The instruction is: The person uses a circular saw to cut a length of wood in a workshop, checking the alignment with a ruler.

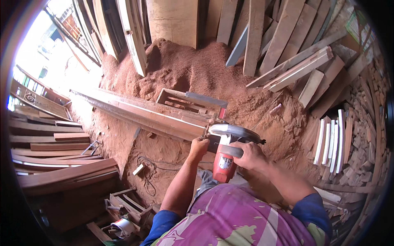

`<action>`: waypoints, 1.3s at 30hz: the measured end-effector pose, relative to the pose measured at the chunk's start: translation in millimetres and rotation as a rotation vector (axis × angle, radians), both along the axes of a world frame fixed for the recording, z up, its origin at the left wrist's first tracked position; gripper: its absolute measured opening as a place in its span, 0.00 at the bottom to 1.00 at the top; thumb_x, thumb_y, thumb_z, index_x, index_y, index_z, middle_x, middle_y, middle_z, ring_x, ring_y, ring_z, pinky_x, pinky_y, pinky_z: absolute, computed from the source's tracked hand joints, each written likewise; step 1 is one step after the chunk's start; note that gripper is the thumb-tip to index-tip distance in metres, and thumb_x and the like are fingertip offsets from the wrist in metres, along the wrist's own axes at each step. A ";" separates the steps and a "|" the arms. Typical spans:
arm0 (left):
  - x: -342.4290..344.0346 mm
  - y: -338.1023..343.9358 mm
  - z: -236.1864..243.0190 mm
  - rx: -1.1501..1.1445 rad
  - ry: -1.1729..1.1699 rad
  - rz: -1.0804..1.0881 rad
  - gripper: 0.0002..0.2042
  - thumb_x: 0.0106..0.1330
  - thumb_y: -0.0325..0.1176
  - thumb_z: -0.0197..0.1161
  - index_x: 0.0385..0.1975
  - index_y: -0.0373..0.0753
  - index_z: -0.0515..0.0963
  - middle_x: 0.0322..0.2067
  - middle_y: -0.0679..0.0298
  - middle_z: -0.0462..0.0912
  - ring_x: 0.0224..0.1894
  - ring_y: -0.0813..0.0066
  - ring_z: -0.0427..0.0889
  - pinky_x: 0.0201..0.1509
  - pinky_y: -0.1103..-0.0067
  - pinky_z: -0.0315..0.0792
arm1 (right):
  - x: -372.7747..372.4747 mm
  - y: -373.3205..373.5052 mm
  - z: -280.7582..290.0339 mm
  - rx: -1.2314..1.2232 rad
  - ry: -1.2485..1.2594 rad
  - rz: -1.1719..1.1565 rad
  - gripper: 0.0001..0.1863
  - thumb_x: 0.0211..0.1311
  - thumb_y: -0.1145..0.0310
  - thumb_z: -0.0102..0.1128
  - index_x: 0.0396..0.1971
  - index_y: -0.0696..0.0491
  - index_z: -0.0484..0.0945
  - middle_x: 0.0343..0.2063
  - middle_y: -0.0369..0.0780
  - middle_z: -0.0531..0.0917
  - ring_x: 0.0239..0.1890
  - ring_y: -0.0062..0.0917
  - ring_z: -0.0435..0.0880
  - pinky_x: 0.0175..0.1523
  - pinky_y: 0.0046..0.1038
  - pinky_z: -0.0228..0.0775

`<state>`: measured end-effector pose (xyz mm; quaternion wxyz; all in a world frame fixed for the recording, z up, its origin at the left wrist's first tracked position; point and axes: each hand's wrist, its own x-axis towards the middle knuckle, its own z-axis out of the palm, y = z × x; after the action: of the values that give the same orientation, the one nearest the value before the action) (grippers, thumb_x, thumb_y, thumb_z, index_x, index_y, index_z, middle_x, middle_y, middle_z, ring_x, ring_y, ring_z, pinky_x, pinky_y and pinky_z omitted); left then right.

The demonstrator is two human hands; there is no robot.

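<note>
A red power saw with a large silver guard sits at the near end of a long wooden beam, which runs diagonally to the upper left. My right hand is closed on the saw's dark top handle. My left hand is closed beside the guard at the beam's near edge, by a small upright metal piece; exactly what it grips is hidden. Behind the beam lies an open wooden frame with a grey strip along its top. The blade is not visible.
Sawdust heaps lie below upright planks at the back. Leaning boards and piled offcuts fill the right. Stacked boards line the left. A cable, white power strip and white bucket are at lower left.
</note>
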<state>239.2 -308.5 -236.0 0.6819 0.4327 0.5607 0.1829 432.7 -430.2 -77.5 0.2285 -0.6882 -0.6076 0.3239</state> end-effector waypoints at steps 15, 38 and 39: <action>-23.9 20.6 5.3 0.016 0.142 -0.094 0.11 0.60 0.34 0.55 0.35 0.36 0.80 0.21 0.67 0.78 0.16 0.80 0.72 0.16 0.80 0.64 | -18.4 13.9 -7.4 -0.010 0.004 0.006 0.19 0.48 0.64 0.63 0.45 0.43 0.82 0.32 0.48 0.85 0.35 0.43 0.85 0.44 0.41 0.78; -70.4 53.8 -3.6 0.678 0.159 -0.511 0.04 0.56 0.28 0.60 0.29 0.37 0.77 0.30 0.60 0.80 0.31 0.68 0.81 0.31 0.74 0.74 | -45.0 44.8 -4.8 -0.066 0.115 0.063 0.19 0.51 0.69 0.59 0.46 0.48 0.81 0.32 0.49 0.86 0.35 0.40 0.87 0.42 0.41 0.79; -69.6 53.8 1.5 0.875 0.269 -0.618 0.04 0.53 0.27 0.62 0.28 0.36 0.77 0.31 0.58 0.81 0.35 0.63 0.82 0.35 0.72 0.75 | -45.0 44.8 -3.4 -0.049 0.121 0.055 0.18 0.51 0.69 0.59 0.45 0.49 0.81 0.31 0.49 0.86 0.34 0.41 0.87 0.42 0.41 0.78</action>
<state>169.6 -254.6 -234.5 0.3828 0.8397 0.3614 0.1332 387.7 -385.4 -80.9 0.2392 -0.6557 -0.6033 0.3859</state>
